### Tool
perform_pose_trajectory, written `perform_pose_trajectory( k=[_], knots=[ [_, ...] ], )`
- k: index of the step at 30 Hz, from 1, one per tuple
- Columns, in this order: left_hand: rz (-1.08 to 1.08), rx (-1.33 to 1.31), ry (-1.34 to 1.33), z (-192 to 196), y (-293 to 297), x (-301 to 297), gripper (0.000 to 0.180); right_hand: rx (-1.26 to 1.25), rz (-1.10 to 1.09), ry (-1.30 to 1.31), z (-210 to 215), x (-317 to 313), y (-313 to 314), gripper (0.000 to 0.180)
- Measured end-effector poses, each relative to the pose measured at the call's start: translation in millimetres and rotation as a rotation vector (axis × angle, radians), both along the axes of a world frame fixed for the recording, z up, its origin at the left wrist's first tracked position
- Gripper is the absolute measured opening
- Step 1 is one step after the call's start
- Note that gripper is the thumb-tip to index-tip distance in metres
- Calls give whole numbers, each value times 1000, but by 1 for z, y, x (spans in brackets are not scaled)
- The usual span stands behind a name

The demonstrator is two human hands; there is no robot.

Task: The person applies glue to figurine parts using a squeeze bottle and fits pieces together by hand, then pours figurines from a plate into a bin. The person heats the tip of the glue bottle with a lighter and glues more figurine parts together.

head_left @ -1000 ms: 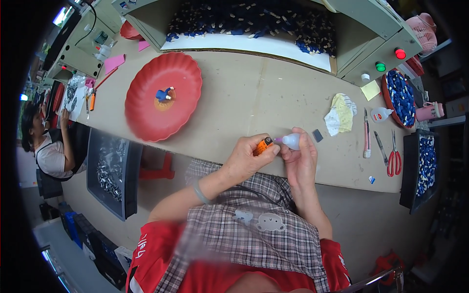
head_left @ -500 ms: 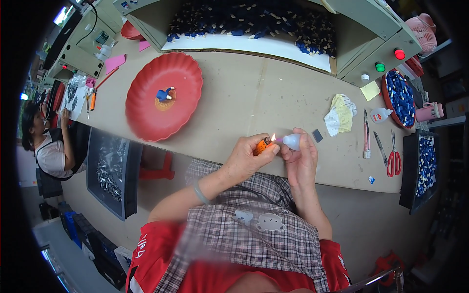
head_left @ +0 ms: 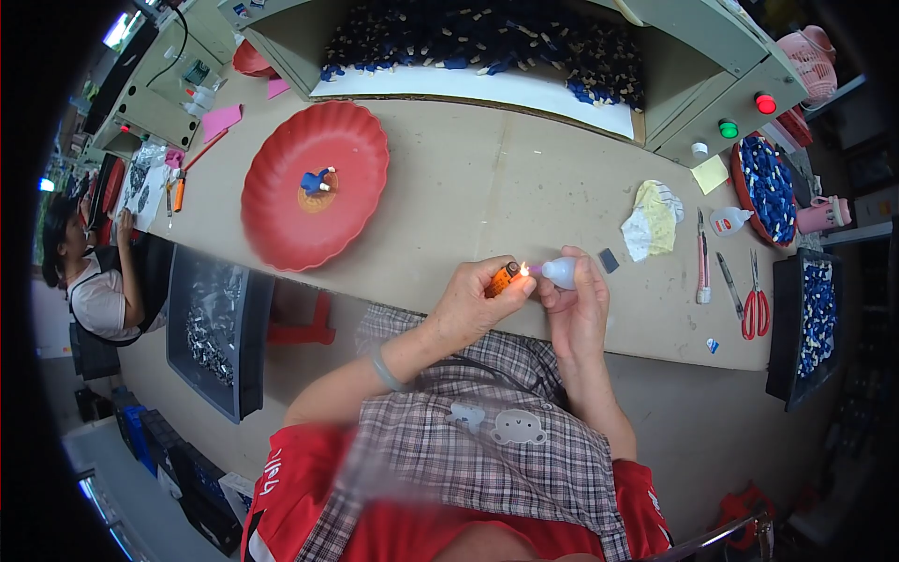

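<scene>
My left hand [head_left: 473, 302] grips an orange lighter [head_left: 503, 278] near the table's front edge. A small flame burns at its top. My right hand [head_left: 578, 309] holds a small pale plastic bottle [head_left: 560, 273] with its tip pointed left at the flame. Both hands are close together, just above the tan table [head_left: 487, 187]. Farther left sits a round red tray [head_left: 314, 183] with a small blue and orange piece [head_left: 318, 180] at its middle.
A crumpled yellow and white cloth [head_left: 653, 219], a small white glue bottle [head_left: 729, 221], tools and red scissors [head_left: 755, 302] lie to the right. Trays of blue parts [head_left: 770, 187] stand at the right edge. A dark bin [head_left: 217, 323] hangs left; another person [head_left: 89, 272] sits far left.
The lighter went from unlit to lit, and the flame now touches the bottle's tip. Both hands have stayed in place.
</scene>
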State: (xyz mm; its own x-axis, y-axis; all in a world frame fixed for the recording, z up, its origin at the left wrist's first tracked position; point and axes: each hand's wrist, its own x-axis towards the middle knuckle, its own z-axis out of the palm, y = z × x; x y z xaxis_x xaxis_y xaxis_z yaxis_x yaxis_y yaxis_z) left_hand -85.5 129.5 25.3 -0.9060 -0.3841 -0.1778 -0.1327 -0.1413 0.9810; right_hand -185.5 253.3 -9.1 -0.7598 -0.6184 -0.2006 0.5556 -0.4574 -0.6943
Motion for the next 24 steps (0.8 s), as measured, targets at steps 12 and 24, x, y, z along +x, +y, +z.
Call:
perform_pose_trajectory(
  k=[12, 24],
  knots=[
    [3, 16, 9, -1, 0, 0, 27, 5, 1, 15, 2, 0, 0, 27],
    [-1, -1, -4, 1, 1, 0, 27, -7, 3, 18, 0, -1, 0, 27]
  ],
)
